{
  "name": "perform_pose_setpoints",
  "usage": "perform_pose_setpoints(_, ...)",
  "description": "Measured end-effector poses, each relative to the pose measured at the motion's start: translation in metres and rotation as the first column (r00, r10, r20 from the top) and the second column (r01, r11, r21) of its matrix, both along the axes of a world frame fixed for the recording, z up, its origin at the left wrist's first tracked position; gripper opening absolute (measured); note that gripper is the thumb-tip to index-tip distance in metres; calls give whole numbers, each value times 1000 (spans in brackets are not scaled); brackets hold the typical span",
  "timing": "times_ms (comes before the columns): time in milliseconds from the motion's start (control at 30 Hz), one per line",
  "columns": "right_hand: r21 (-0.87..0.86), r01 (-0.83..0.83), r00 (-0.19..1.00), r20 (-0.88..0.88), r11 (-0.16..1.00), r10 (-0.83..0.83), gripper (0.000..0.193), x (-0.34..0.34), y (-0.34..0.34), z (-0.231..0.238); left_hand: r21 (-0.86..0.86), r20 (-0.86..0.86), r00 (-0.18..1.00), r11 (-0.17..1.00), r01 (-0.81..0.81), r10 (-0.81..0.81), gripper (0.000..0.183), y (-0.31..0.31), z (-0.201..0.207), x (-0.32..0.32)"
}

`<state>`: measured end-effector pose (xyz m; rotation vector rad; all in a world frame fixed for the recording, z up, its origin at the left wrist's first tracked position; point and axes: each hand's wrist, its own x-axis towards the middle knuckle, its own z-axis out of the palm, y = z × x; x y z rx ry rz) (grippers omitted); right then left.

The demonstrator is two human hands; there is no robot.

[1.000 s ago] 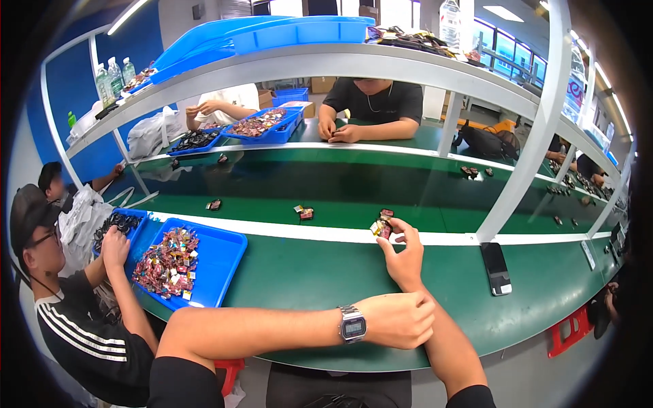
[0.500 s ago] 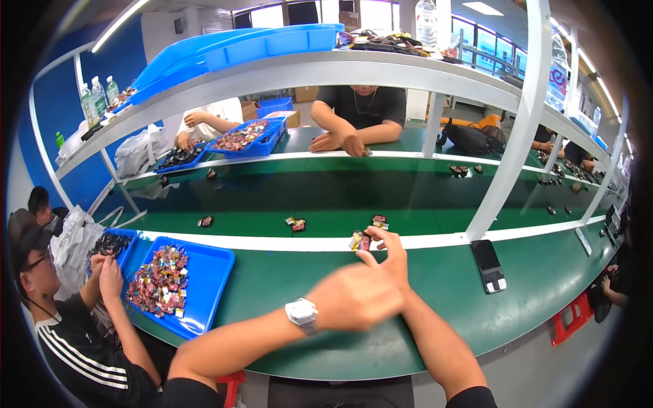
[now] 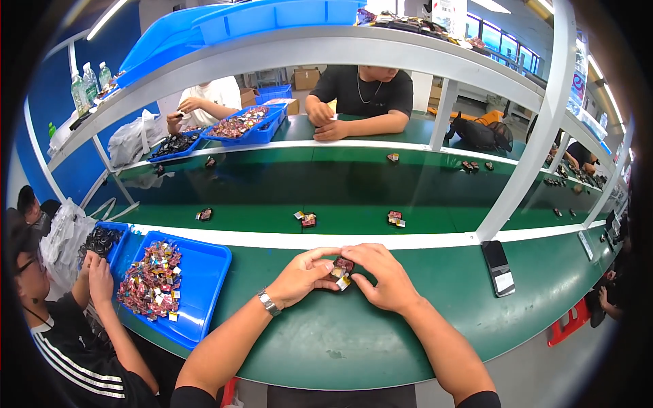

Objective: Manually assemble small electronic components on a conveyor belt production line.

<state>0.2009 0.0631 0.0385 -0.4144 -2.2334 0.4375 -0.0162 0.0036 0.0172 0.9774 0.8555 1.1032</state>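
Over the near part of the green bench (image 3: 299, 347), both of my hands meet around a small red-and-black part with a yellow-and-white tab (image 3: 343, 270). My left hand (image 3: 297, 277), with a metal watch at its wrist, pinches the part's left side between thumb and fingers. From the right, my right hand (image 3: 382, 277) curls its fingers over the part's top edge, its thumb near the tab. Fingers cover some of the part. Beyond the white rail, similar parts (image 3: 396, 218) lie spaced along the green strip, another (image 3: 308, 219) farther left.
At left, a blue tray (image 3: 219, 272) holds a heap of small red parts, beside a smaller bin (image 3: 122, 234) of black pieces. A co-worker sits there. A phone (image 3: 498, 268) lies at right. A slanted white post (image 3: 537, 129) and shelf stand ahead; co-workers sit across.
My left hand, blurred and crossing over the right before, is now at the part's left side. The right hand and part have come nearer to me. The co-worker opposite has drawn their hands back.
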Motion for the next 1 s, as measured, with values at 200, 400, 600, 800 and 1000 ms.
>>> perform_pose_setpoints(200, 63, 271, 962, -50, 960, -268, 23, -19, -10, -14, -4, 62, 994, 996, -94, 95, 41, -1, -7, 14)
perform_pose_setpoints(400, 225, 332, 939, 13, 916, -344, 20, -19, -3, -23, 9, 72, 989, 991, -133, 132, 34, 2, -17, 24)
perform_pose_setpoints(600, 208, 159, 983, 58, 965, -174, 24, -26, -1, -27, 25, 12, 974, 974, -227, 227, 34, -8, -14, 18)
perform_pose_setpoints(800, 194, 137, 988, 40, 971, -147, 19, -16, 3, -25, 58, -102, 970, 975, -216, 221, 31, -3, -16, 26)
perform_pose_setpoints(1000, 129, 77, 994, 65, 989, -86, 15, -12, 9, -22, 89, -143, 961, 970, -227, 238, 33, -6, -13, 27)
